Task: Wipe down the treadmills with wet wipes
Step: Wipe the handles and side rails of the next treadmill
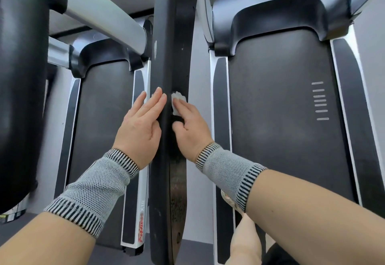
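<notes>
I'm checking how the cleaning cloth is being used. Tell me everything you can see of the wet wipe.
The wet wipe is a small white crumpled wad, thin and fabric-like, mostly hidden under the right hand. That hand's straight fingers press it flat against the right face of the long black handrail running down the middle between two treadmills. Only its bunched upper edge and left side show. The left hand rests on the rail's other side, not touching the wipe.

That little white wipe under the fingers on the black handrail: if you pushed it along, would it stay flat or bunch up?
The small white wet wipe already looks crumpled, so it is probably limp and would bunch further. It seems very light, likely moving only because the right hand presses it onto the long black handrail. The rail looks smooth, so it should probably slide easily.
</notes>
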A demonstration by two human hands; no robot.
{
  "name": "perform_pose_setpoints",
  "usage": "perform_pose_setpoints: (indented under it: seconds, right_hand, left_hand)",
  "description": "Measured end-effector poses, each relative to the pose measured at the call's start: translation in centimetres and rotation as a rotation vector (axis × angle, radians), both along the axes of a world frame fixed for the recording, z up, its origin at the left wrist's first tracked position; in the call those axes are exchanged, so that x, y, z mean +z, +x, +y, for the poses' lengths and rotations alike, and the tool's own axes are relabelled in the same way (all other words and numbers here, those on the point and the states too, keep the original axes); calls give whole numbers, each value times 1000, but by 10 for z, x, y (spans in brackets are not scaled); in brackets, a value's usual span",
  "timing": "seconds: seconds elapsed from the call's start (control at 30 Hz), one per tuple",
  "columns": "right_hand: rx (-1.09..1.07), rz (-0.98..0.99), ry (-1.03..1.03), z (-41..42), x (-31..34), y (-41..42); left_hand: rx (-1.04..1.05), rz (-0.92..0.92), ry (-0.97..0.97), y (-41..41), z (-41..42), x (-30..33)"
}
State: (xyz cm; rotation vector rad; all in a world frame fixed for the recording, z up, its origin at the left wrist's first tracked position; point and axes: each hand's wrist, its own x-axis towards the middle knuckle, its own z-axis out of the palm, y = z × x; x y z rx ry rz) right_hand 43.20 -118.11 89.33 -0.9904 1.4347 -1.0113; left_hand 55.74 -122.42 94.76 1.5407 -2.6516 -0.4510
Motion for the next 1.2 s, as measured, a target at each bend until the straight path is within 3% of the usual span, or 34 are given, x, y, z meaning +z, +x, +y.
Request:
perform_pose_setpoints:
  seconds: [0.17,0.33,0.5,0.67,0.83,1.0,1.1,1.2]
  right_hand:
    - [25,-70,164,-18,-16,-6]
    - [43,-69,-69,-13,4,-2]
    - [84,-80,161,-27,-10,-16]
    - [95,-62,-87,-11,4,-3]
    - [146,-103,174,-13,-18,-11]
    - [130,-60,-52,-10,3,-9]
    - [75,-62,-55,-40,3,-18]
    - [115,-43,-56,-17,1,-7]
  left_hand:
    - [-16,6,-21,-1,-1,0]
    - [0,42,-46,-3,-12,4]
    - [24,-61,-4,-20,-32,12]
    - [9,-78,-25,-18,-35,13]
    - [23,-45,-18,-21,-30,11]
    - [37,-21,-27,-18,-31,9]
    - [39,-19,-25,-19,-30,8]
    - [43,-26,-21,-19,-30,10]
